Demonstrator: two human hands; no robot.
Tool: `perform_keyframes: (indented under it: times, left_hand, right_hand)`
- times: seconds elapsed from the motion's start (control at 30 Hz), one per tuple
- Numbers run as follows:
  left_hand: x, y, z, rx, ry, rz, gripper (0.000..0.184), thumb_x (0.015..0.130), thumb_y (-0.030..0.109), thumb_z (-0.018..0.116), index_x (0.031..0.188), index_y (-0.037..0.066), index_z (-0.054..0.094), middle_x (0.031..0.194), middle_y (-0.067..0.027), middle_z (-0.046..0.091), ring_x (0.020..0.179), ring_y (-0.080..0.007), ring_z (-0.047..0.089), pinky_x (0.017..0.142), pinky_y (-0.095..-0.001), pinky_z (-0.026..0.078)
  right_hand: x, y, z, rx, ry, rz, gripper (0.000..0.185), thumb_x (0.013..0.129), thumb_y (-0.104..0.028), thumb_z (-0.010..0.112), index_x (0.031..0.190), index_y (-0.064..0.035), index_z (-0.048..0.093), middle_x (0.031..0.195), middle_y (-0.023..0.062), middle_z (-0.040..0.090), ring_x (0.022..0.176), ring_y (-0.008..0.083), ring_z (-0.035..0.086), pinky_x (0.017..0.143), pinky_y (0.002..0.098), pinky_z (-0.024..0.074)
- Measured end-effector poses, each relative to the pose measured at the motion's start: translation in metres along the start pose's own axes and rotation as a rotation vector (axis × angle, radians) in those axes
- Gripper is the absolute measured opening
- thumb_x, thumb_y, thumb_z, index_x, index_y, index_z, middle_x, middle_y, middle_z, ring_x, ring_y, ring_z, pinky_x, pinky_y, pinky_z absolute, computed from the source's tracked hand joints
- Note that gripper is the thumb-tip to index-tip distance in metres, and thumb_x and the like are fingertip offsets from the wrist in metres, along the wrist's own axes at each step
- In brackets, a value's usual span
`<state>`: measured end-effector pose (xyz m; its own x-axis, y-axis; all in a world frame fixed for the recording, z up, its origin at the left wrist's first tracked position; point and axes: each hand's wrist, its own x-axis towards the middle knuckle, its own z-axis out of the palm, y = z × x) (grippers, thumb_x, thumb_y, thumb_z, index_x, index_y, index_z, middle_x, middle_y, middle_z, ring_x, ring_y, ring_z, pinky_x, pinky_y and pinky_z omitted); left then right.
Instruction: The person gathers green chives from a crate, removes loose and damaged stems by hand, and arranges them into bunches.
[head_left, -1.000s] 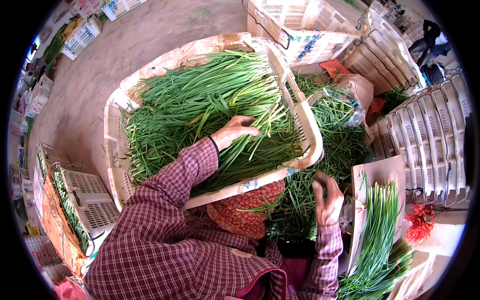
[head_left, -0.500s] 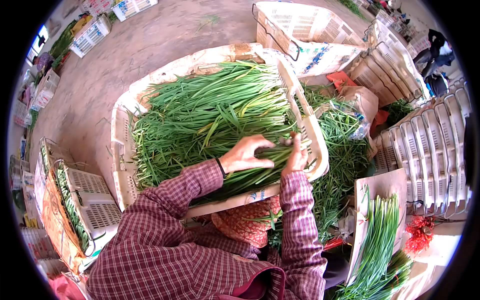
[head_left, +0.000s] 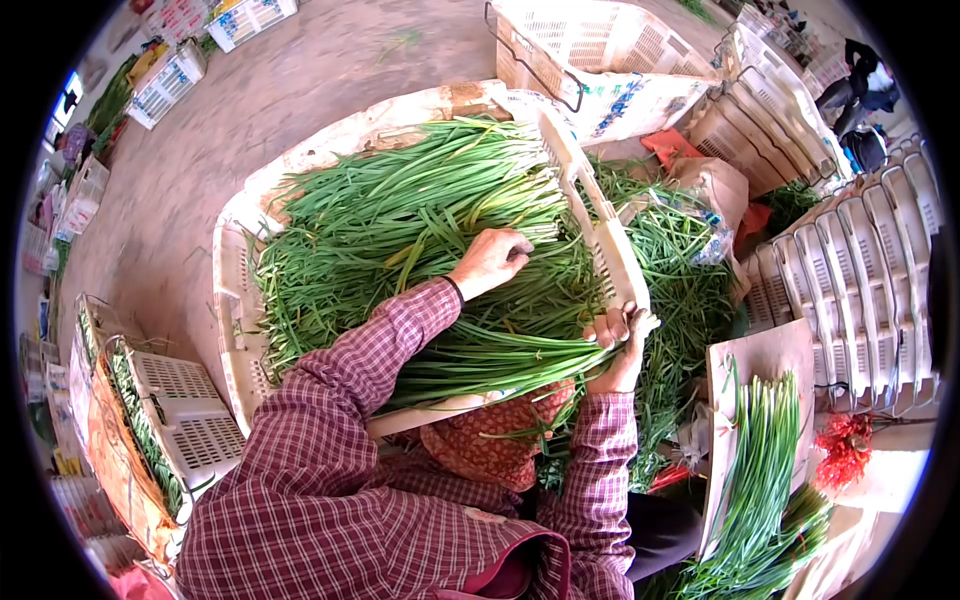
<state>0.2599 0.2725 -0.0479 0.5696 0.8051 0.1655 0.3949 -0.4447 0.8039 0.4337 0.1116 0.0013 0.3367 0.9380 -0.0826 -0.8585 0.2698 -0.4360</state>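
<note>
My right hand (head_left: 618,350) is closed round the pale stem ends of a bunch of green chives (head_left: 500,362), whose leaves stretch left along the near side of a white plastic crate (head_left: 628,262). My left hand (head_left: 490,262), with a dark band at the wrist, is over the loose chives (head_left: 420,190) filling that crate. Its fingers are curled and pressed together; whatever is between them, if anything, is hidden. The loose chives lie mostly with leaves to the left and pale stems to the right.
Chive trimmings (head_left: 680,270) are heaped right of the crate. A board (head_left: 722,400) with trimmed chives (head_left: 760,450) on it stands at the lower right, beside a bundle of red ties (head_left: 845,450). Stacked crates (head_left: 850,290) are on the right; another crate (head_left: 600,85) is behind.
My hands have moved apart: the right toward the near right corner with the bunch, the left up and away over the loose chives. The left fingers, spread before, are now drawn together.
</note>
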Motion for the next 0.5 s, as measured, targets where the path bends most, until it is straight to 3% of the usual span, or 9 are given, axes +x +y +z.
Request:
perform_keyframes:
  times: [0.03,0.13,0.2,0.27,0.37,0.43,0.5]
  left_hand:
    - [0.001,-0.004,0.005,0.071,-0.005,0.033,0.021,0.079,0.006,0.066,0.100,0.002,0.065,0.097,-0.0156,0.066,0.091,-0.0319,0.063,0.085,-0.0370,0.051]
    - [-0.002,-0.008,0.018,0.250,0.159,0.187,0.023,0.076,0.005,0.067,0.099,0.003,0.062,0.092,-0.0158,0.062,0.088,-0.0322,0.061,0.079,-0.0390,0.051]
    - [-0.002,-0.005,0.015,0.193,0.123,0.163,0.018,0.077,0.004,0.066,0.095,0.003,0.063,0.087,-0.0150,0.063,0.079,-0.0321,0.062,0.073,-0.0370,0.052]
    - [0.001,0.002,0.007,0.078,0.110,0.179,0.011,0.077,0.002,0.065,0.088,0.003,0.064,0.085,-0.0120,0.066,0.077,-0.0273,0.065,0.073,-0.0344,0.053]
    - [0.016,0.007,-0.022,-0.130,0.232,0.063,0.009,0.079,0.000,0.063,0.084,0.006,0.066,0.085,-0.0070,0.068,0.079,-0.0167,0.065,0.078,-0.0306,0.055]
    - [0.036,0.005,-0.052,0.059,0.376,0.030,0.010,0.080,0.005,0.064,0.090,0.004,0.065,0.091,-0.0105,0.066,0.091,-0.0217,0.063,0.090,-0.0379,0.050]
    - [0.056,-0.010,-0.075,0.283,0.389,-0.009,0.029,0.080,0.011,0.066,0.106,0.002,0.060,0.110,-0.0145,0.060,0.104,-0.0272,0.057,0.096,-0.0406,0.044]
  right_hand:
    - [0.000,0.001,0.002,-0.046,0.034,-0.004,0.023,0.095,-0.033,0.055,0.100,-0.0104,0.053,0.065,-0.0027,0.042,0.052,0.0108,0.039,0.053,0.0292,0.0385]
    - [0.005,0.003,0.002,-0.100,0.050,-0.012,0.023,0.095,-0.032,0.056,0.100,-0.0102,0.053,0.063,-0.0023,0.041,0.051,0.0118,0.039,0.052,0.0298,0.0391]
    - [0.004,0.004,0.002,-0.173,0.024,-0.027,0.022,0.098,-0.033,0.050,0.103,-0.0119,0.052,0.064,-0.0060,0.034,0.052,0.0077,0.032,0.055,0.0268,0.0337]
    - [0.004,0.005,0.005,-0.176,0.097,-0.051,0.027,0.094,-0.035,0.057,0.098,-0.0094,0.051,0.062,-0.0025,0.039,0.049,0.0113,0.037,0.051,0.0298,0.0389]
    - [0.007,0.007,0.009,-0.249,0.113,-0.050,0.029,0.094,-0.035,0.057,0.100,-0.0076,0.051,0.062,-0.0024,0.039,0.049,0.0111,0.038,0.051,0.0299,0.0396]
    - [0.010,0.010,0.008,-0.283,0.103,-0.054,0.030,0.094,-0.034,0.057,0.102,-0.0058,0.051,0.062,-0.0023,0.040,0.049,0.0109,0.039,0.051,0.0299,0.0402]
    - [0.014,0.014,0.004,-0.299,0.067,-0.049,0.029,0.095,-0.033,0.056,0.103,-0.0057,0.051,0.063,-0.0027,0.039,0.050,0.0107,0.039,0.052,0.0299,0.0400]
